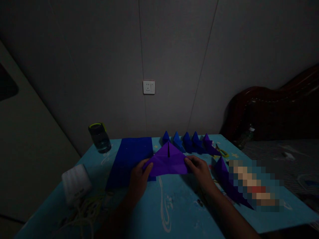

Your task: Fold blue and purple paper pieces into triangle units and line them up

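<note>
While the left corner of a folded purple paper (171,166) is being pinched between the thumb and fingers of the left hand (140,176), its right corner is being gripped in the same way by the right hand (200,171), both sets of fingers being closed on it. The paper is being held above the patterned blue tablecloth (184,212), its peak being pointed upward and a dark slit being shown at its middle. Behind its left side, a dark blue sheet (132,159) is being partly covered. Farther back, a row of four blue and one purple boat-like paper pieces (187,144) is being seen, yellow-handled scissors (223,152) lying near the purple one. To the right, another purple folded piece (225,181) is being overlapped by a pixelated patch. At the left, a bottle (100,139) and a white box (76,182) are being supported by the table
</note>
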Motion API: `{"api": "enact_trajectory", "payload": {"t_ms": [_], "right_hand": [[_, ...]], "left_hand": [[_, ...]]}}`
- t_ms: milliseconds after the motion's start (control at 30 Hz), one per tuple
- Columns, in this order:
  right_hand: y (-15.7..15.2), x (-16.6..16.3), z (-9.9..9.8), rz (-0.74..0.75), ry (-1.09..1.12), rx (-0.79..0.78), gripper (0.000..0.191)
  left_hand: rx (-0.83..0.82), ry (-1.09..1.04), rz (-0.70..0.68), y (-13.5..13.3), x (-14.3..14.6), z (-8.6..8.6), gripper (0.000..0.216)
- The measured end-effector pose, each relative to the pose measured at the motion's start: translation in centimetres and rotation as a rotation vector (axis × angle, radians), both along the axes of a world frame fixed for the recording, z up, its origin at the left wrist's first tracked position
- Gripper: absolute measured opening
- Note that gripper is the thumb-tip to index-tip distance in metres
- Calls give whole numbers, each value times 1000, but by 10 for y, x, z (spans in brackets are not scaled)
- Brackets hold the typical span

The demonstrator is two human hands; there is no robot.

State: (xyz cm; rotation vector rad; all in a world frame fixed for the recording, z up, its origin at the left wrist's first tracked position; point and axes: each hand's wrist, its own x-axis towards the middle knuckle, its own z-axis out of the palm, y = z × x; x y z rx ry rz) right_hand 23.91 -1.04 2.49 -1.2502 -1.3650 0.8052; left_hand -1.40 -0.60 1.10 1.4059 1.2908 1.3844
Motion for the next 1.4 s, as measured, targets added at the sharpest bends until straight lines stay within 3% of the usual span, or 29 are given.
{"api": "enact_trajectory", "payload": {"t_ms": [133,300,367,533,633,767,867,1100,1400], "right_hand": [[1,-1,-1,7,219,-82,38],[2,-3,3,-61,265,-50,37],[3,-1,5,-67,248,-42,37],[5,5,5,-74,339,-131,41],[6,7,5,-105,412,-146,42],[7,7,5,-77,477,-143,42],[5,4,7,42,524,-165,49],[-6,-3,15,144,371,-139,58],[-6,-1,4,-11,-95,222,17]], "left_hand": [[-20,-113,29,-2,4,1,49],[53,-56,48,0,3,-2,19],[50,-33,28,0,1,-1,19],[-53,-136,-177,-3,0,5,50],[-25,-114,-244,-6,0,7,59],[58,52,-173,-5,-2,6,53],[147,198,-56,-3,-4,5,39],[187,286,112,1,-10,-4,29],[263,267,137,2,-12,-4,22]]}}
